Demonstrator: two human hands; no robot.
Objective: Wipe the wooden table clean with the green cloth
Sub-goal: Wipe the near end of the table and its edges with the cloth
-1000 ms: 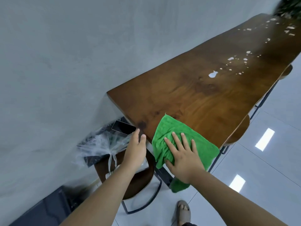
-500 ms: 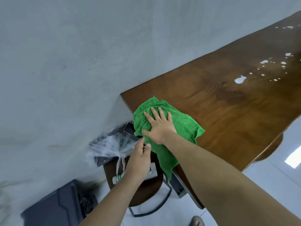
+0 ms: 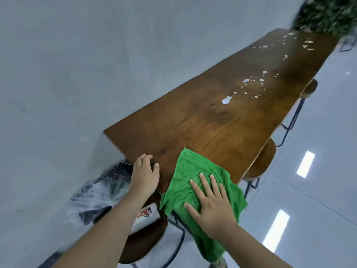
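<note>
Mid-wipe at the near edge of the wooden table (image 3: 193, 122), the flat, spread-fingered right hand (image 3: 212, 206) presses the green cloth (image 3: 193, 171), the left hand (image 3: 144, 175) rests empty alongside, and the next stroke probably needs to reach the white splashes (image 3: 226, 100).

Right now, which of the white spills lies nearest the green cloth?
The biggest blob, midway along the wooden table; every other spill is smaller and farther off, toward the plant.
</note>
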